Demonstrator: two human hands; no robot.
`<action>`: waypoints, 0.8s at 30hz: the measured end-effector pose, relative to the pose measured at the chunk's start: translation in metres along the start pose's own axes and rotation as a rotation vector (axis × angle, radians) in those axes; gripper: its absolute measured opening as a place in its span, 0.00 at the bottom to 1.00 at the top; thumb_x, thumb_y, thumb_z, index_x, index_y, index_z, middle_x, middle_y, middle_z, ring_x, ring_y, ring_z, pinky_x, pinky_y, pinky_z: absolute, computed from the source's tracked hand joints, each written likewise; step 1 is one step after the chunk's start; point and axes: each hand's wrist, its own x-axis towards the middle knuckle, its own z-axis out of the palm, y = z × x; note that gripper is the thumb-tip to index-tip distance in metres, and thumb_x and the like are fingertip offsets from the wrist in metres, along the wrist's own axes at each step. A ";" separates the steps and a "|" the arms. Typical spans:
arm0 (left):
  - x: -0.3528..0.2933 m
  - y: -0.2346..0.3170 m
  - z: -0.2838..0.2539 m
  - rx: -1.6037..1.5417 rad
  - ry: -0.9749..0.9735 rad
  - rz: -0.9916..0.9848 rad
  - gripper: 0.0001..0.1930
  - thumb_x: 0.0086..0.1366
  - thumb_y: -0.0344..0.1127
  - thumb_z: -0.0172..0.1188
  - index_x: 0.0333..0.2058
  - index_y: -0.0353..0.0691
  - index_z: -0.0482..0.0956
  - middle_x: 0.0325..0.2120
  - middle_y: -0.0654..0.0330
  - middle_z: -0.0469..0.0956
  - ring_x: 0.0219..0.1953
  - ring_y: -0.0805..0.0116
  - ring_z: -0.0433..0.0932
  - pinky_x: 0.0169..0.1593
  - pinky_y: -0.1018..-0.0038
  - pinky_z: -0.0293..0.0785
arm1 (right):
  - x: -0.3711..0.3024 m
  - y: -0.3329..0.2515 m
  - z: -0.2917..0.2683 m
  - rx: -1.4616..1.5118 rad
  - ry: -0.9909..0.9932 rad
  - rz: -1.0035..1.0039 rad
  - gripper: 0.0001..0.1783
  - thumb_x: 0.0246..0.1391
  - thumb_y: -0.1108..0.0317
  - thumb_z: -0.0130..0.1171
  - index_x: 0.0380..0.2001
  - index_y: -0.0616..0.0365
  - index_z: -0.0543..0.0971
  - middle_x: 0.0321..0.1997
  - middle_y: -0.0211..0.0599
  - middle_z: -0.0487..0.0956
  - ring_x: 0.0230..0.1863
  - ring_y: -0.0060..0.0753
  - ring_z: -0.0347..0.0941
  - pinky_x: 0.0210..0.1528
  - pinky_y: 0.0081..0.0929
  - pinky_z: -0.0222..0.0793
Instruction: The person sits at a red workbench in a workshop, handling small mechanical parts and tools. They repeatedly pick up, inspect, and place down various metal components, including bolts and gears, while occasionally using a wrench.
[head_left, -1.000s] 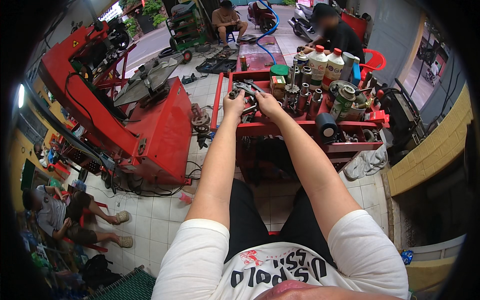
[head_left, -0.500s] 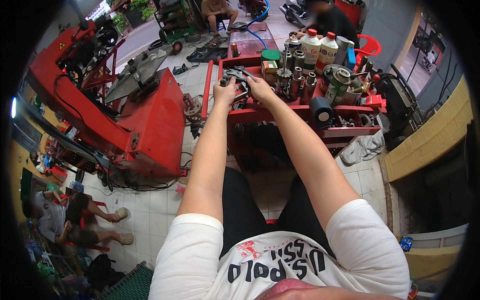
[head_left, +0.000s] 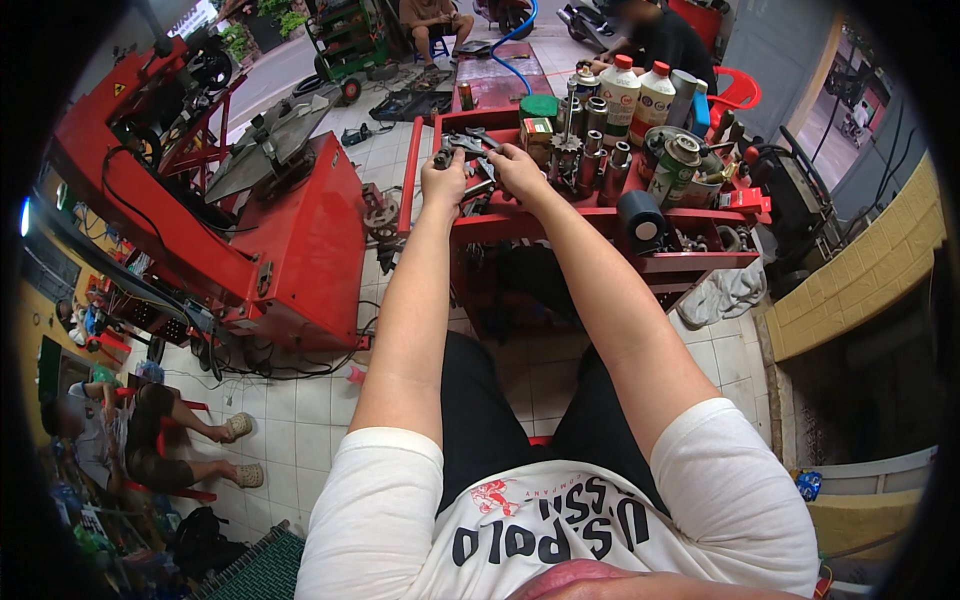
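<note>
Head view
Landmark: red metal tool cart (head_left: 600, 215), straight ahead of the person.
Around: white plastic bottles with red caps (head_left: 637, 95) and steel sockets (head_left: 590, 160) at the cart's far side; black roll (head_left: 640, 220) at its front edge; big red tyre machine (head_left: 250, 220) left of the cart.
Thing: dark metal tools (head_left: 470, 150) on the cart's left end, under both hands.
Left hand (head_left: 443, 185): fingers curled, resting on the tools; grip unclear.
Right hand (head_left: 518, 170): fingers bent, touching them; grip unclear.
</note>
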 end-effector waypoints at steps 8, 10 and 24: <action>0.001 -0.005 -0.012 0.004 -0.005 0.018 0.05 0.70 0.32 0.63 0.36 0.38 0.79 0.21 0.66 0.78 0.20 0.77 0.71 0.25 0.75 0.65 | -0.013 -0.013 0.013 -0.012 0.048 0.010 0.20 0.71 0.49 0.51 0.45 0.55 0.78 0.20 0.24 0.70 0.16 0.20 0.64 0.15 0.24 0.60; 0.002 -0.004 0.002 -0.016 -0.018 0.004 0.05 0.70 0.33 0.63 0.36 0.39 0.79 0.21 0.66 0.77 0.20 0.77 0.71 0.25 0.76 0.64 | 0.001 -0.001 -0.003 0.001 0.040 -0.019 0.20 0.69 0.52 0.53 0.48 0.58 0.78 0.23 0.28 0.75 0.19 0.23 0.69 0.15 0.28 0.63; -0.003 -0.001 0.001 0.024 -0.051 0.010 0.04 0.71 0.32 0.62 0.37 0.39 0.79 0.22 0.67 0.76 0.22 0.77 0.72 0.27 0.76 0.66 | 0.000 0.003 0.002 -0.026 -0.010 -0.032 0.18 0.74 0.53 0.44 0.45 0.55 0.76 0.17 0.24 0.67 0.14 0.21 0.62 0.14 0.26 0.60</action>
